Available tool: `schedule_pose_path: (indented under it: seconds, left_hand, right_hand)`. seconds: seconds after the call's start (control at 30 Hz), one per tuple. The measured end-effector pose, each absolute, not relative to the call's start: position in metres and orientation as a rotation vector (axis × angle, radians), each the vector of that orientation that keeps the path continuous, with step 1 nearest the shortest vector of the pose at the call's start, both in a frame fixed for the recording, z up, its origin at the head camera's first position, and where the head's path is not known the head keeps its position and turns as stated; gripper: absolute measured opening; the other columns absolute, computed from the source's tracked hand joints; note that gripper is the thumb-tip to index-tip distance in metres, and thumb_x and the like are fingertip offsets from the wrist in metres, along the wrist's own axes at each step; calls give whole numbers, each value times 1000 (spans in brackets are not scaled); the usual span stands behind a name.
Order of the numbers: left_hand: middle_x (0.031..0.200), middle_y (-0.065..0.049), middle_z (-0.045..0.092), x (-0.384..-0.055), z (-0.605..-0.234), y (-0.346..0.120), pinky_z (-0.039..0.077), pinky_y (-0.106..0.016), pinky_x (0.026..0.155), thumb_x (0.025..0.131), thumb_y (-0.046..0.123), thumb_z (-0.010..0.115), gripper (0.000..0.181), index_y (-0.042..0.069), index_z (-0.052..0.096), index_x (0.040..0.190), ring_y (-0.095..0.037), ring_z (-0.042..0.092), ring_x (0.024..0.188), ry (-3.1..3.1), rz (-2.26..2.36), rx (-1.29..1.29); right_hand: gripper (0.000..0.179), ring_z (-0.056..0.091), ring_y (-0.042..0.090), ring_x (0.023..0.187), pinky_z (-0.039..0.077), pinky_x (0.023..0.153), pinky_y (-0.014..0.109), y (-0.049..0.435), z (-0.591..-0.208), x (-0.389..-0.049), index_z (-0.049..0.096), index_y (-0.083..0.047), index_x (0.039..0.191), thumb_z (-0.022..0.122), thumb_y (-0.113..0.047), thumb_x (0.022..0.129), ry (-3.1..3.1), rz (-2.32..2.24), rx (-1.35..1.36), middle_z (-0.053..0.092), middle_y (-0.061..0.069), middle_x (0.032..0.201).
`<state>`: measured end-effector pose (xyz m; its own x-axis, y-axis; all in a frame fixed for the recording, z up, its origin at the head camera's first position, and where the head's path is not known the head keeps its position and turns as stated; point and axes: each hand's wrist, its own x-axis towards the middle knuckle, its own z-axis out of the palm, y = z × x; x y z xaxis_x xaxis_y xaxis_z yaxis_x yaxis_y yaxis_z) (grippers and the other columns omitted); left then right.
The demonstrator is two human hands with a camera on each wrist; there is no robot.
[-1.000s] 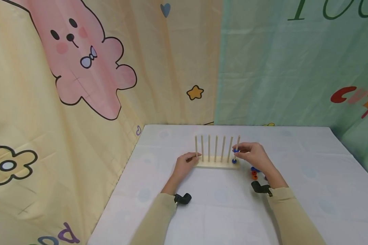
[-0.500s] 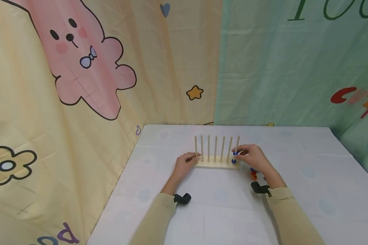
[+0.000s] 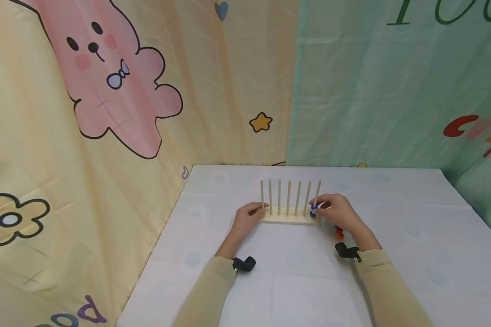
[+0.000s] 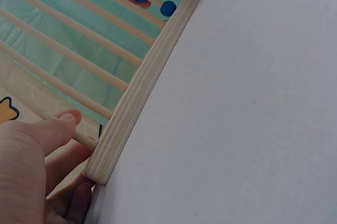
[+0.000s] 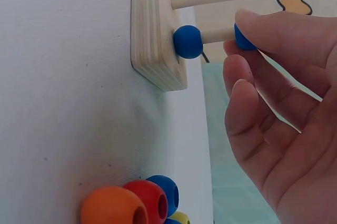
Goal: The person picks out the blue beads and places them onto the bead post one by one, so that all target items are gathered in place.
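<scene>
A wooden peg rack point(image 3: 288, 219), a long base with a row of several upright pegs, stands on the table in the head view. My left hand point(image 3: 247, 218) holds its left end, thumb and fingers around the outermost peg point(image 4: 84, 139) near the base. At the other end, my right hand point(image 3: 338, 211) pinches a blue bead point(image 5: 245, 40) between thumb and index finger. That bead is threaded on the rightmost peg, part way up. Below it, a second blue bead point(image 5: 188, 42) sits against the base, with bare peg showing between the two.
Loose beads lie on the table beside the rack's right end: orange point(image 5: 110, 205), red point(image 5: 151, 199), blue point(image 5: 167, 190) and a bit of yellow point(image 5: 181, 217). The white-covered table point(image 3: 286, 277) meets patterned curtains behind and at the left.
My right hand has slid the pinched blue bead down the rightmost peg, closer to the lower blue bead. The left hand has kept its hold on the rack.
</scene>
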<state>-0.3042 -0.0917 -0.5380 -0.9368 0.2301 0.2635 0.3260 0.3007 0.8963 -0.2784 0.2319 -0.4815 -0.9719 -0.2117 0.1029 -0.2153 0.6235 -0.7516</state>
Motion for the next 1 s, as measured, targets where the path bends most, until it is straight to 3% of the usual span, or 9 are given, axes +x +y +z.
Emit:
schedule_pose_path:
  seconds: [1.0]
  left_hand:
    - [118,2,71,-306,-540,-93,50,-35,95,99,22,67,21,15,77,116,-17,64,112,-2466,-1702,-572]
  right_hand:
    - [10,66,24,93,54,70,36,234,-486,-278,77,-16,100,78,-15,90,-2878,1261,436,71,4,112]
